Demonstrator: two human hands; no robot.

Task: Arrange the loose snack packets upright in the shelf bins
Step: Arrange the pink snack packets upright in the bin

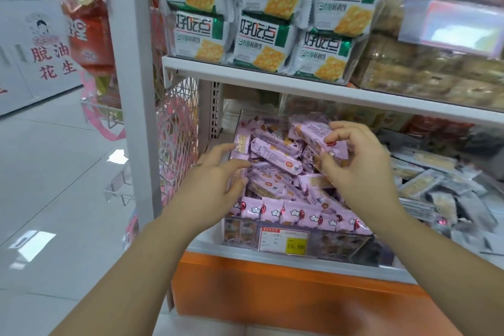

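At the far left, beyond the white shelf post (136,95), a red bag (90,35) is seen hanging, no part of the job. The left hand (218,174) is held in at the left side of the clear bin (341,244) on the lower shelf. Its fingers are spread and loosely bent, and nothing is gripped by it, though its fingertips are laid against packets by the bin's left wall. Along the bin's front edge a front row (294,213) of purple packets is stood on end, side by side, so that part of the task may be judged done. Behind it, across the middle and back of the bin, the loose packets (275,161) are heaped flat and crosswise (the greater share, by the look of it), and these are left to be set upright. Toward the back right corner one held packet (316,133) is pinched lengthwise between the thumb and curled fingers of the right hand (357,169) and is lifted slightly above the heap. In the neighbouring bin at the right, grey packets (425,183) are scattered flat, so more work is likely left there. On the shelf above, cracker packs (261,35) are stacked.
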